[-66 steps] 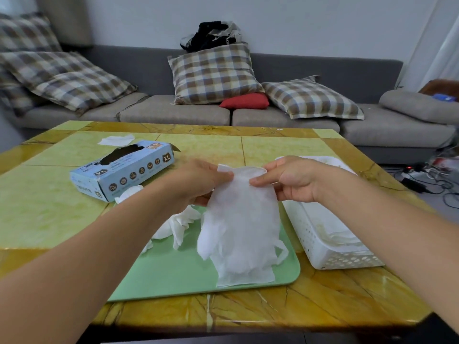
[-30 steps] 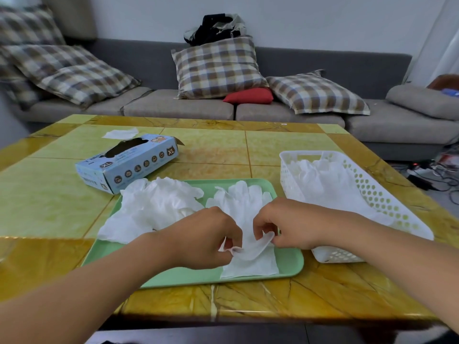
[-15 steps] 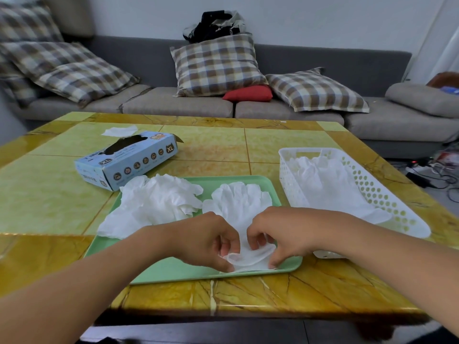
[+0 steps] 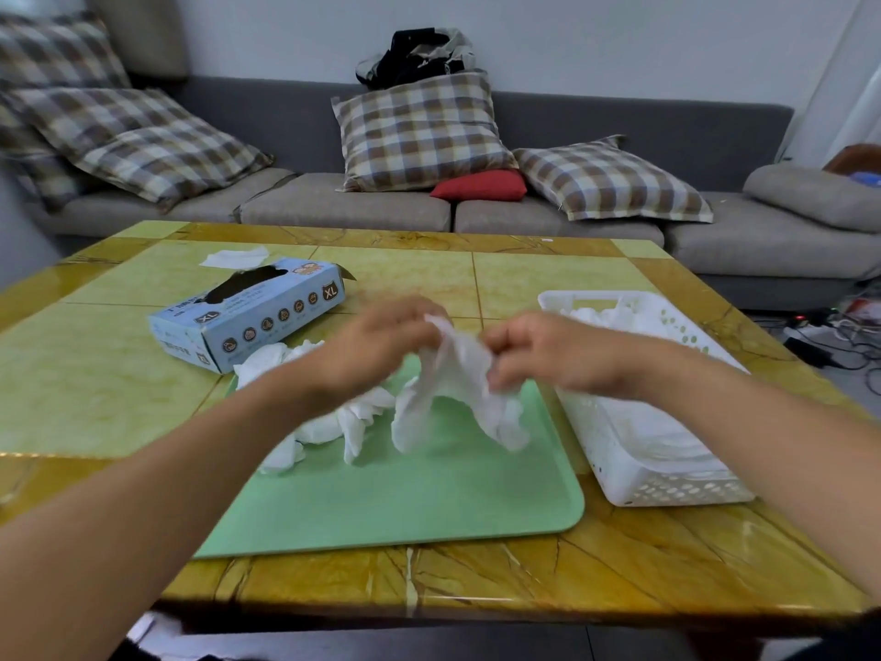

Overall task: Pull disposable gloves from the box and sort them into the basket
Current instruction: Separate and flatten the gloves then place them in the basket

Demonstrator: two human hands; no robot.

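Both hands pinch one white glove (image 4: 455, 384) between them: the left hand (image 4: 381, 343) grips its upper left part with curled fingers, and the right hand (image 4: 538, 357) grips the right part, so the glove hangs in an arch with its two ends drooping toward the green tray (image 4: 429, 493). Motion blur hides the exact lie of the fingertips. Whether the drooping ends touch the tray cannot be told.

A loose pile of gloves (image 4: 329, 403) lies on the left part of the tray, under the left forearm, and spills over the tray's far left edge. The near half of the tray is bare green, with its rounded near right corner close to the white basket (image 4: 667, 489). That perforated basket stands just right of the tray, its long side running near to far, with white gloves inside; the right wrist is over its left rim.

Far left of the tray sits the blue glove box (image 4: 248, 312), marked XL, its dark opening facing up and its near corner just beside the pile. A scrap of white sheet (image 4: 234, 257) lies beyond the box. The yellow-green table (image 4: 476, 579) shows open surface along the near edge and at the far middle. A grey sofa (image 4: 343, 207) with checked cushions stands behind.
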